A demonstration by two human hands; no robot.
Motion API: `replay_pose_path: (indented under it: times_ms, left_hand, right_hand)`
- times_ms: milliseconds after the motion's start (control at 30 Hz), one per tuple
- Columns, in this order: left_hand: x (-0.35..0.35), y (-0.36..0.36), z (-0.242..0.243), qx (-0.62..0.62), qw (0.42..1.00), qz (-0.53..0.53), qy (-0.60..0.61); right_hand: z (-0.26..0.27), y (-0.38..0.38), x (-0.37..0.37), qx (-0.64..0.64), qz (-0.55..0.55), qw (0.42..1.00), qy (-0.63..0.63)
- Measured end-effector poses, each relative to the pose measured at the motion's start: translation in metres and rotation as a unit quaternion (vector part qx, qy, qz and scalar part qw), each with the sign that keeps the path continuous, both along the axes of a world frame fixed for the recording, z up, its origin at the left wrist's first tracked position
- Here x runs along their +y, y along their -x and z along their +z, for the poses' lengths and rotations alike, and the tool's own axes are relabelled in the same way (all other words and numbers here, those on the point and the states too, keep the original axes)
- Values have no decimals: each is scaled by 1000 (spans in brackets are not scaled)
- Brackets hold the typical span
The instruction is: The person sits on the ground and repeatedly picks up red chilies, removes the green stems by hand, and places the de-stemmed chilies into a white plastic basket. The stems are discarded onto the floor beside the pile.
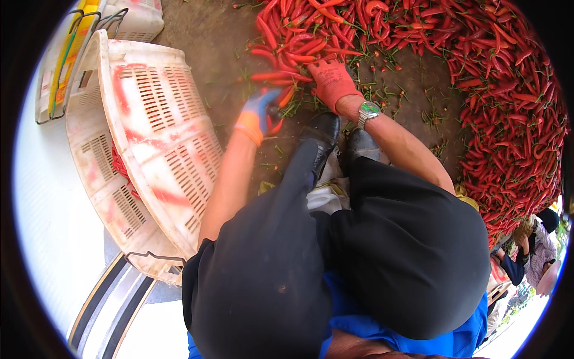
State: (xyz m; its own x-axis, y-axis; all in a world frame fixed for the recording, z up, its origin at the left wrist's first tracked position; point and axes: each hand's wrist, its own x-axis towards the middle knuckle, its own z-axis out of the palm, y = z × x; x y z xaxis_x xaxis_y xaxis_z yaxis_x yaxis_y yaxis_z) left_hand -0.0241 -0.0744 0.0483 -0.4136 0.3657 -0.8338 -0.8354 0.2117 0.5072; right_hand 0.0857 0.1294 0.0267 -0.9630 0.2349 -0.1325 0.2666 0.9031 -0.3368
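My left hand [258, 112], in a blue glove with an orange cuff, is blurred by movement. Red chili peppers [274, 127] show against its fingers and seem held there, though the blur hides the grip. My right hand [334, 83] wears a red glove, with a metal wristwatch [368, 112] above the cuff. Its spread fingers touch the near edge of a large heap of red chili peppers [309, 27], thumb apart. Between the two hands lie a few loose peppers [280, 77] and green stem bits [293, 107].
White slotted plastic crates [157, 103] with red stains stand at my left; peppers show inside one. The heap curves along my right [506, 112]. Stems litter the brown floor [215, 67]. My dark shoes [323, 130] are close below my hands. Another person [538, 251] is at the far right.
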Motion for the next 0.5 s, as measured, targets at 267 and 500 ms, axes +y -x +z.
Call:
replay_pose_path:
  times_ms: [267, 500]
  left_hand:
    - [49, -4, 17, 61, 981, 44, -178]
    - [87, 37, 74, 378, 892, 25, -245]
  right_hand:
    - [13, 24, 37, 49, -23, 925, 376]
    - [26, 33, 80, 132, -96, 973, 161]
